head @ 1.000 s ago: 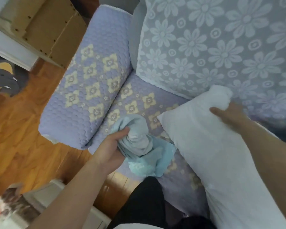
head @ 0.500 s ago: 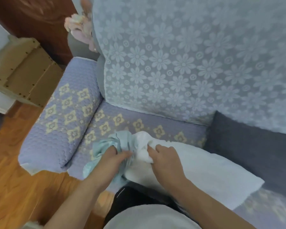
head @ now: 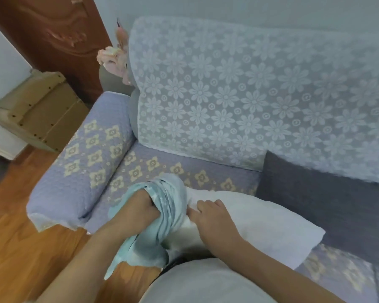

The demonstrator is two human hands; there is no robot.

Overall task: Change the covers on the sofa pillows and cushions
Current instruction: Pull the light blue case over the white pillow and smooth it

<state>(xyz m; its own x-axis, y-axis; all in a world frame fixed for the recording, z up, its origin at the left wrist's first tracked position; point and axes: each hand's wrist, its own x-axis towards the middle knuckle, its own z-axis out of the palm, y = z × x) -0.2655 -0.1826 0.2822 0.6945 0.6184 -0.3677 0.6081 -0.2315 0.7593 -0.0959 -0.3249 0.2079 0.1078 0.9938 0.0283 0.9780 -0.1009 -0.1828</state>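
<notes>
Pale blue cover (head: 162, 215) bunched over the white pillow's (head: 260, 224) end, left hand (head: 138, 213) gripping it. Right hand (head: 212, 217) pinches the pillow beside it, on the sofa (head: 81, 171).

- The pale blue cover (head: 162, 217) is bunched and wrinkled over one end of the pillow, gripped by the left fingers.
- The white pillow (head: 260, 224) lies flat on the sofa seat, its near end pinched under the right fingers (head: 202, 206).

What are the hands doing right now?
Left hand: grips the blue cover.
Right hand: fingers curled, pinching the white pillow.
</notes>
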